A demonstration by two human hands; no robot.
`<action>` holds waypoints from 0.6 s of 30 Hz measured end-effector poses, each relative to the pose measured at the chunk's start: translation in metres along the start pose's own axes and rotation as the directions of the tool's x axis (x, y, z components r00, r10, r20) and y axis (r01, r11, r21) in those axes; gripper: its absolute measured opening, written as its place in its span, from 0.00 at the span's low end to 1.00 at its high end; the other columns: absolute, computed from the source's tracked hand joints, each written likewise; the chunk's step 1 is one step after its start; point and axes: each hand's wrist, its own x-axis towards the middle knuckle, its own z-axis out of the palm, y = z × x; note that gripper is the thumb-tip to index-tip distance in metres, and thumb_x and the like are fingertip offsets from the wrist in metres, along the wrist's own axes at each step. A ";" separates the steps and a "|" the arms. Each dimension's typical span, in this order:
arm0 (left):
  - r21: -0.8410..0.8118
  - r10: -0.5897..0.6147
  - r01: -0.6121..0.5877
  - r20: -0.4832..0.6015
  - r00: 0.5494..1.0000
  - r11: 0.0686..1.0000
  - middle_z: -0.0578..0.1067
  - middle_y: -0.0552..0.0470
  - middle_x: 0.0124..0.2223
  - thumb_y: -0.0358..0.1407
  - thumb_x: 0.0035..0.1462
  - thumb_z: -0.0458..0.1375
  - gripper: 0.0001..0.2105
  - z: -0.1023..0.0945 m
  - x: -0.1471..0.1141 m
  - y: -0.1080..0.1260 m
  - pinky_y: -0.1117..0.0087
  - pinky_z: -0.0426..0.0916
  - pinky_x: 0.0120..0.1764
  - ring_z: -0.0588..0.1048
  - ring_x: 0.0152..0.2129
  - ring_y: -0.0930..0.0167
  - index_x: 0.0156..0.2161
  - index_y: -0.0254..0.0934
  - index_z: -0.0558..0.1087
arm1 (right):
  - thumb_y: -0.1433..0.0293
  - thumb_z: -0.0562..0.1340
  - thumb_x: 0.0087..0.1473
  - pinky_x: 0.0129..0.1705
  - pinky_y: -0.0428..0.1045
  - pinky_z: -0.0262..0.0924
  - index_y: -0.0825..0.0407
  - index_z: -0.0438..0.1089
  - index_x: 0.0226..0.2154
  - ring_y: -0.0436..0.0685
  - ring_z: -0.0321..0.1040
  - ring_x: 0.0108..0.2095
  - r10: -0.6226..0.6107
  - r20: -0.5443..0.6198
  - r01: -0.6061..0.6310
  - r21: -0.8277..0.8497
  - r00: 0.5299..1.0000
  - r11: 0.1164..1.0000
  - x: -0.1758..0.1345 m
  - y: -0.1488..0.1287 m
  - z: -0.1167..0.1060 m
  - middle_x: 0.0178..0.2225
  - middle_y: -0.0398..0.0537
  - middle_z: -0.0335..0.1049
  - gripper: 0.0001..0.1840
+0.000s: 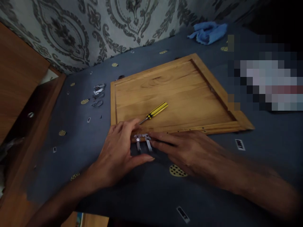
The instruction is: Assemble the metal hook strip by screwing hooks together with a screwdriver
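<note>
where two metal brackets [138, 139] meet one panel [182, 86], left hand [118, 148] gapes — right hand [187, 148] pinching? can't tell.

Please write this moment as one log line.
left hand: at brown wooden panel | right hand: at silver metal fitting | yellow-and-black screwdriver: on panel

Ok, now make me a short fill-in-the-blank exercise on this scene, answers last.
1. The screwdriver has a black-striped ____ handle.
2. It lies on the wooden panel, handle end farther from the ____ hand than its shaft is.
3. The loose metal pieces lie nearer that hand than the ____ hand.
4. The crumpled cloth is ____.

Missing words: yellow; left; right; blue.
</note>
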 end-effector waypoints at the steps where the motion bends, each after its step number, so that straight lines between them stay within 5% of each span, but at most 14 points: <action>1: -0.007 -0.002 0.002 0.007 1.000 1.000 0.78 0.46 0.54 0.43 0.48 0.75 0.41 0.000 0.000 -0.001 0.51 0.69 0.52 0.76 0.51 0.55 0.62 0.45 0.57 | 0.81 0.61 0.54 0.33 0.47 0.69 0.47 0.69 0.58 0.53 0.79 0.37 -0.002 0.012 0.002 0.003 1.000 1.000 0.000 0.000 0.000 0.59 0.47 0.73 0.30; 18: 0.045 0.033 -0.033 0.002 0.999 0.998 0.78 0.47 0.53 0.38 0.54 0.71 0.37 0.014 -0.003 -0.006 0.53 0.69 0.52 0.76 0.50 0.58 0.62 0.43 0.56 | 0.82 0.59 0.55 0.36 0.48 0.71 0.48 0.65 0.63 0.55 0.79 0.40 0.020 0.085 -0.020 -0.001 0.996 1.000 0.001 -0.003 0.002 0.59 0.51 0.73 0.34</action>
